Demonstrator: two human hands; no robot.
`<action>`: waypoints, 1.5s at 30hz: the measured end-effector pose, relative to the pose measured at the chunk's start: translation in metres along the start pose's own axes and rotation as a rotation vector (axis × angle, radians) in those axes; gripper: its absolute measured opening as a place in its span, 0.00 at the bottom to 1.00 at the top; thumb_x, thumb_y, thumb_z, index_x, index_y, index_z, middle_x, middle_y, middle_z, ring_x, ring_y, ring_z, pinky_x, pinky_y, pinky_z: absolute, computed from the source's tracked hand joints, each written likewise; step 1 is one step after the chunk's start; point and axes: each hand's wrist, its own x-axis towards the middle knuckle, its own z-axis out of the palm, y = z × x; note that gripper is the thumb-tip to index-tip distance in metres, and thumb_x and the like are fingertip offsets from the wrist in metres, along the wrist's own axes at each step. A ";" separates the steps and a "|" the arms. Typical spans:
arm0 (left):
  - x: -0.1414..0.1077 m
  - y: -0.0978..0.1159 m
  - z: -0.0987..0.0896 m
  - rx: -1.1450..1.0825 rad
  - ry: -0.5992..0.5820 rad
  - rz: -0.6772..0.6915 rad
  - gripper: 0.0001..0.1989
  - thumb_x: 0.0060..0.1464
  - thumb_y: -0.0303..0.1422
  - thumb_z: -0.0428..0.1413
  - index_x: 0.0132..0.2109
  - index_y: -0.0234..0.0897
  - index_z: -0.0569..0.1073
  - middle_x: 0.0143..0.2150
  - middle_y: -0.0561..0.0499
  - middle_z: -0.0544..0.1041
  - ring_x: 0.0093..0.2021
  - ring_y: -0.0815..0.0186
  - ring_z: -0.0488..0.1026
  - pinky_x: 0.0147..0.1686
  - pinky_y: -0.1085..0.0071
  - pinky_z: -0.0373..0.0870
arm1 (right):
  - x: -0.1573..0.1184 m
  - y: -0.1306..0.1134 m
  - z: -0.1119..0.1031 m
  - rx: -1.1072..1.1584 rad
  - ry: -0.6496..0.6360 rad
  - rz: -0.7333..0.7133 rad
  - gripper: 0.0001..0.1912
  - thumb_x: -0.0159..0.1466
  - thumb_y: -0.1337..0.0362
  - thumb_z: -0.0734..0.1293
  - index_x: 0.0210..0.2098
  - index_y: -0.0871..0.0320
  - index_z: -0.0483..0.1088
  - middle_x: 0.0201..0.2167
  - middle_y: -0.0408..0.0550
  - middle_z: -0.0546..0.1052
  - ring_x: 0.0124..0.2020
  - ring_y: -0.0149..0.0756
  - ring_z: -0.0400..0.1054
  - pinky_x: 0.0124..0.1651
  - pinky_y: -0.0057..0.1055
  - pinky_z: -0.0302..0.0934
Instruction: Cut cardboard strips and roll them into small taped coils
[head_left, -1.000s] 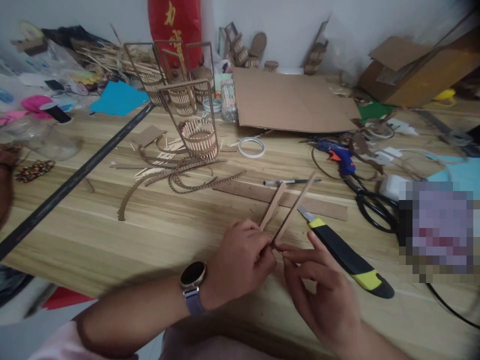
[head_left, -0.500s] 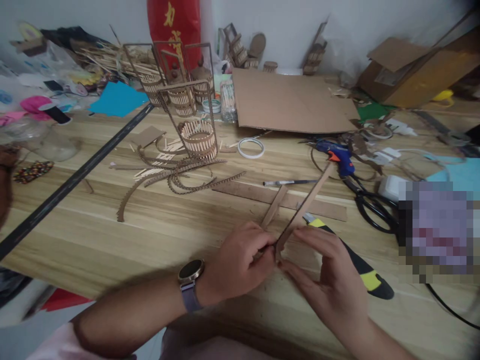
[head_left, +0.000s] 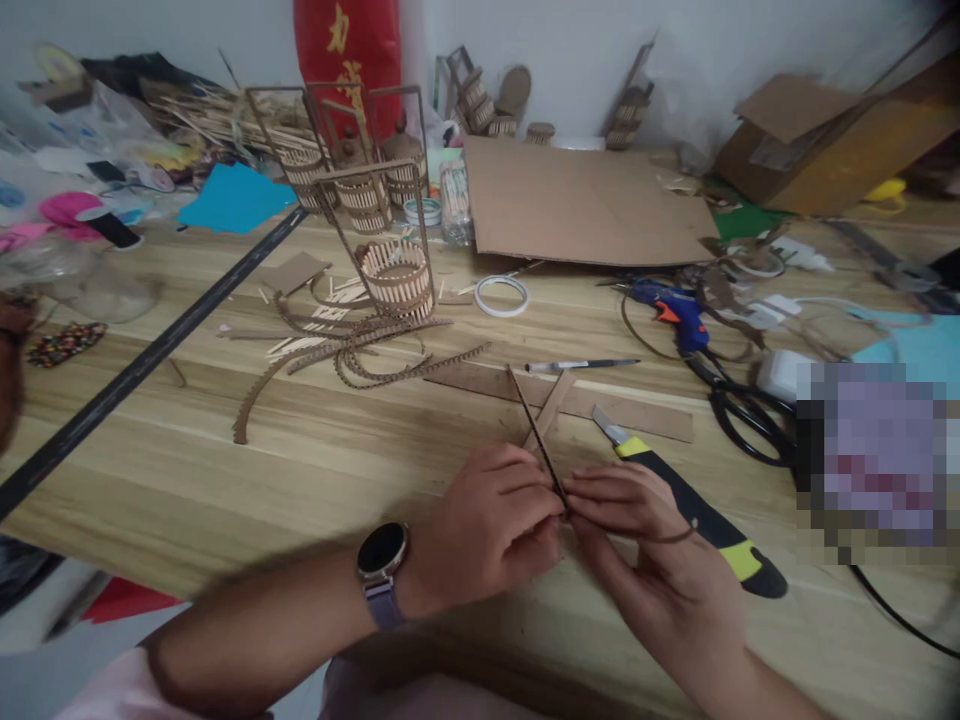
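Over table (head_left: 322, 470), with left hand (head_left: 487, 520) and right hand (head_left: 667, 560) together, clamped on strip (head_left: 533, 422); probably light, bendy, easily creased; best held by its faces, near fingertips.

Pale wall (head_left: 562, 60) — wooden table (head_left: 360, 460) — grey floor (head_left: 45, 685).

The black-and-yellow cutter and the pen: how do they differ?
The cutter is thick, the pen slim. The cutter slants toward the near right; the pen lies nearly crosswise. The cutter has a bare blade, while the pen is dark with a pale section. Both lie on the table.
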 end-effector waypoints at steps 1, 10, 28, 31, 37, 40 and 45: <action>0.000 0.000 0.000 0.001 0.003 0.011 0.08 0.60 0.26 0.49 0.34 0.35 0.71 0.34 0.48 0.77 0.41 0.64 0.70 0.48 0.65 0.68 | 0.000 0.000 0.000 0.006 0.006 0.009 0.10 0.61 0.74 0.68 0.38 0.53 0.71 0.33 0.44 0.81 0.39 0.40 0.77 0.47 0.44 0.69; -0.002 0.000 0.001 -0.036 0.018 0.039 0.08 0.62 0.28 0.49 0.36 0.35 0.72 0.37 0.46 0.78 0.43 0.63 0.70 0.49 0.64 0.68 | -0.001 -0.004 0.000 -0.007 0.025 0.081 0.08 0.62 0.73 0.66 0.37 0.53 0.71 0.32 0.45 0.78 0.38 0.40 0.76 0.41 0.38 0.71; 0.000 0.003 -0.001 0.042 -0.046 -0.017 0.12 0.65 0.28 0.44 0.37 0.35 0.70 0.37 0.45 0.77 0.45 0.61 0.68 0.51 0.61 0.68 | 0.001 -0.008 0.002 0.069 0.035 0.140 0.07 0.64 0.72 0.66 0.36 0.53 0.72 0.34 0.47 0.80 0.38 0.39 0.77 0.40 0.36 0.74; -0.001 0.001 -0.001 0.068 -0.060 -0.009 0.12 0.66 0.29 0.44 0.38 0.35 0.71 0.38 0.45 0.77 0.46 0.60 0.68 0.50 0.60 0.67 | 0.002 -0.006 0.002 0.100 0.043 0.157 0.05 0.63 0.70 0.68 0.37 0.53 0.73 0.35 0.48 0.81 0.38 0.39 0.77 0.40 0.35 0.75; -0.002 0.000 -0.002 0.129 -0.033 0.074 0.10 0.66 0.29 0.45 0.41 0.34 0.71 0.41 0.44 0.76 0.46 0.61 0.67 0.50 0.62 0.67 | 0.002 -0.002 0.001 0.117 0.042 0.118 0.08 0.62 0.70 0.70 0.41 0.54 0.74 0.37 0.48 0.81 0.40 0.38 0.77 0.43 0.35 0.75; -0.002 0.000 -0.003 0.160 -0.029 0.097 0.11 0.66 0.29 0.44 0.40 0.33 0.71 0.40 0.44 0.76 0.45 0.60 0.67 0.49 0.62 0.67 | 0.003 -0.002 -0.002 0.111 0.030 0.091 0.07 0.61 0.72 0.69 0.38 0.54 0.74 0.35 0.46 0.81 0.40 0.39 0.78 0.44 0.36 0.75; -0.001 0.003 -0.003 0.161 -0.028 0.111 0.11 0.66 0.29 0.45 0.39 0.33 0.71 0.39 0.45 0.77 0.44 0.62 0.68 0.49 0.63 0.67 | 0.003 -0.002 -0.003 0.013 0.027 0.033 0.09 0.61 0.73 0.68 0.37 0.54 0.72 0.34 0.46 0.80 0.37 0.40 0.77 0.42 0.40 0.73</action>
